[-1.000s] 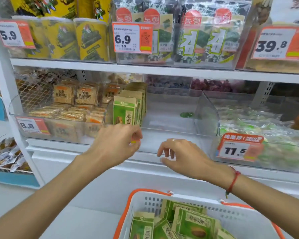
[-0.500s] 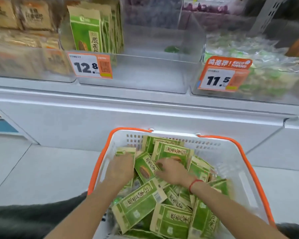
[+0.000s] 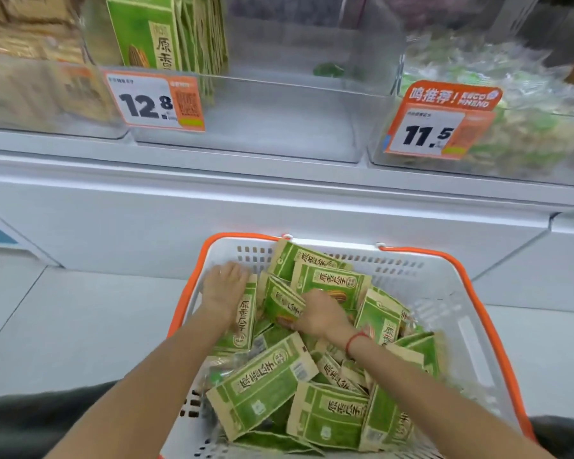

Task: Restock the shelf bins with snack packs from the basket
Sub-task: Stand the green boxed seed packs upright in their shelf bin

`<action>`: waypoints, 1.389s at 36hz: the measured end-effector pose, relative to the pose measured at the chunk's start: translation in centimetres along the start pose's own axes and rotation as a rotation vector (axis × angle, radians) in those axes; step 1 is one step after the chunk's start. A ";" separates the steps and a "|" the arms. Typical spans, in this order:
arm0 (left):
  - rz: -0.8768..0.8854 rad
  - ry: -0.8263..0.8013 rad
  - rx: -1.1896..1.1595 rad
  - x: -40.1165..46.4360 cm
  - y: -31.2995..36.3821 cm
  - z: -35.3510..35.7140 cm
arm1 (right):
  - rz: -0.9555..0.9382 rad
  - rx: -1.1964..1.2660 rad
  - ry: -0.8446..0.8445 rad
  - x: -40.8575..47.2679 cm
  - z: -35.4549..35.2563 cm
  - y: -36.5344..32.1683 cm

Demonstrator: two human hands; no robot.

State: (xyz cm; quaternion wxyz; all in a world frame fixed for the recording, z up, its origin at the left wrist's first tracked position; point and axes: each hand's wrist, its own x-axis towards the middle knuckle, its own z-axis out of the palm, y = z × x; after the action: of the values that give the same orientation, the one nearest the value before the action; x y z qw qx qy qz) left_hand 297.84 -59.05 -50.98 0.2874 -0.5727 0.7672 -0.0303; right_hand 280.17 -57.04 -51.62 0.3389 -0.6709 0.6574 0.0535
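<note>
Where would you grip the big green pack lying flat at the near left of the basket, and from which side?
Take the green pack by its long upper-left edge, coming from above and the left. It lies face up on top of the pile in the basket, that edge looks free, and the left hand is nearest; other packs crowd its right.

You have two hands in one basket point(image 3: 451, 293): your left hand point(image 3: 224, 286) and your right hand point(image 3: 318, 314). About a dozen green packs point(image 3: 262, 389) show in it; the pile hides the rest. Three clear bins point(image 3: 279, 127) sit on the shelf. Two price tags point(image 3: 154, 101) hang there.
</note>
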 end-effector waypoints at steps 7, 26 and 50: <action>0.096 -0.045 -0.205 0.5 -1.3 -2.1 | -0.112 -0.037 -0.216 -2.0 -6.5 2.0; 0.116 0.043 -1.633 -5.1 -12.5 -13.7 | -0.549 0.718 0.169 -5.2 -14.0 -6.2; 0.182 0.794 -1.053 -10.1 -28.5 -26.4 | -0.856 0.387 0.726 -2.9 -24.1 -25.7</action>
State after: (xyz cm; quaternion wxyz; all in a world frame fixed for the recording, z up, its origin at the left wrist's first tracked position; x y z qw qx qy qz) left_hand 311.66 -67.21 -14.10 -0.3340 -0.5147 0.7723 0.1643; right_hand 294.44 -69.62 -21.83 0.2001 -0.7779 0.3998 -0.4417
